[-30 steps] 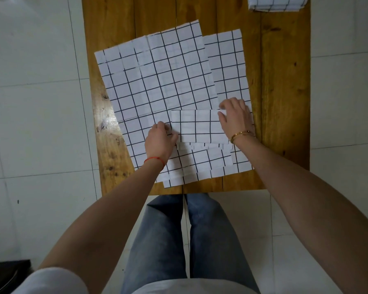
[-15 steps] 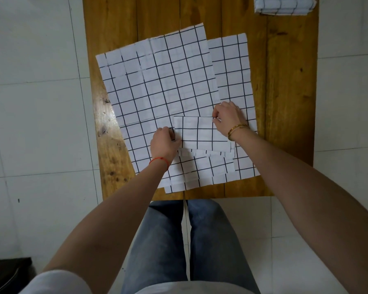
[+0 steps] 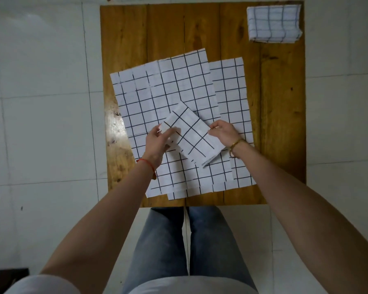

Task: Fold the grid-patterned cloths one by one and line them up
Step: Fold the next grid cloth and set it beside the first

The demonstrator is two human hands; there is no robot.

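Now we hold a folded grid cloth (image 3: 191, 135) between our two hands, and it sits tilted, with one corner pointing away from us. Our left hand (image 3: 157, 141) pinches the cloth's left corner, with the fingers curled over the edge. Our right hand (image 3: 223, 132) grips its right edge with thumb and fingertips. Both hands are closed on this one cloth, and they stay apart with the cloth stretched between them. We cannot tell if the cloth is lifted up or touching the pile below.

A red string (image 3: 146, 163) goes around our left wrist. A gold bracelet (image 3: 235, 145) goes around our right wrist.

Under our hands lies a big flat grid cloth (image 3: 157, 92), open and spread out, reaching away from our left hand. Another open grid cloth (image 3: 229, 90) peeks out from under it, past our right hand. Near our wrists, more grid cloth edges (image 3: 189, 183) stick out in layers, close to the table's near side.

All of this rests on a wooden table (image 3: 136, 39) made of brown boards. A shiny spot shows on the wood just left of our left hand.

Far past our right hand, at the table's far right corner, sits a small folded grid cloth (image 3: 273, 23). It lies flat and well apart from the pile.

Below our arms we see our legs in blue jeans (image 3: 164, 247). White floor tiles (image 3: 40, 81) lie all around the table.
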